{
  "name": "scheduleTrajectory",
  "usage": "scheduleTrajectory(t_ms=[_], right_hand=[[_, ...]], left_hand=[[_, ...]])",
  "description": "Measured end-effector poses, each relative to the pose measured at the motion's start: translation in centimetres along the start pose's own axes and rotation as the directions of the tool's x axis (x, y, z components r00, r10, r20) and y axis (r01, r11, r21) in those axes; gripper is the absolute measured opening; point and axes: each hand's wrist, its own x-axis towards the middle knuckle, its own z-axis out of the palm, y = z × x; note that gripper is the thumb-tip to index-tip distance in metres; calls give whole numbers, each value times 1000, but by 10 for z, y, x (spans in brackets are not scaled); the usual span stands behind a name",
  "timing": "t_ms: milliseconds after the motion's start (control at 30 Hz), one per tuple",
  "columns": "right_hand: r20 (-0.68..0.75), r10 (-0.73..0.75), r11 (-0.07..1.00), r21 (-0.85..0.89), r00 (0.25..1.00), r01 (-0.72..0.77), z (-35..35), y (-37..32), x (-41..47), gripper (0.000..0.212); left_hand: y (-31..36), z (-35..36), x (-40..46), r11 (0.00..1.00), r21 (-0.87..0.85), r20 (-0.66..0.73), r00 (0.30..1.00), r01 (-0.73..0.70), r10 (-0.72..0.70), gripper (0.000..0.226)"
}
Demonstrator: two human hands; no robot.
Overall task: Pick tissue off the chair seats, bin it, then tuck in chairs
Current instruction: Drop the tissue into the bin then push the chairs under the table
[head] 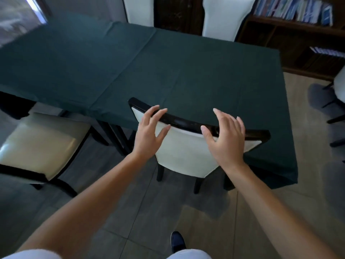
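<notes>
Tissue nowhere to be seen from the head camera: none on the cream seat of the pulled-out chair (39,144) at left, none in either hand, and no bin in frame. Judged from that, picking and binning probably finished, tucking in under way.

Seemed already pushed home, the near chair (186,148), its seat hidden under the dark green tablecloth (130,58) and only the cream backrest and dark top rail showing. Hovered over that rail, the left hand (149,133), fingers (157,114) spread apart, tips at or just above the wood, clamped on nothing. Hovered likewise to the right, the right hand (226,139), fingers (220,116) spread apart and empty; whether arriving at or leaving the rail, impossible to tell. Left to do, by the look of it: the left-hand chair, standing well out from the surface with its whole seat exposed.

Covered the whole surface, the cloth, with one long crease across it and nothing on top. Stood at the far side two more cream chair backs (222,17), close against the edge. Filled the right wall, a dark wooden bookshelf (291,34) with a row of books. Lay underfoot, pale floor tiles (149,212), with one dark shoe (177,242) at the bottom edge and parts of other chairs at far right.
</notes>
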Motion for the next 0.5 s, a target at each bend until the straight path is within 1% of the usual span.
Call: scheduleTrajectory(t_ms=[67, 133, 200, 267, 333, 400, 500], right_hand=[[35, -52, 996, 80, 998, 49, -3, -30, 21, 52], [88, -109, 975, 205, 990, 89, 0, -63, 38, 48], [113, -151, 918, 384, 982, 97, 4, -97, 46, 42], [73, -221, 838, 525, 973, 151, 10, -132, 45, 36], [36, -337, 782, 567, 941, 259, 22, -167, 41, 35], [27, -454, 751, 550, 891, 366, 41, -205, 39, 40], [65, -559, 713, 547, 826, 440, 74, -265, 39, 49]], left_hand=[[5, -35, -2, 999, 9, -63, 998, 33, -32, 46], [8, -77, -10, 998, 43, -143, 989, 34, -28, 41], [7, -123, -27, 994, 105, -250, 968, 31, -4, 36], [4, -168, -50, 975, 218, -338, 940, 42, 35, 31], [0, -213, -71, 930, 360, -367, 928, 76, 67, 30], [-10, -253, -90, 857, 496, -387, 919, 140, 74, 30], [-37, -300, -119, 761, 597, -438, 898, 253, 45, 36]])
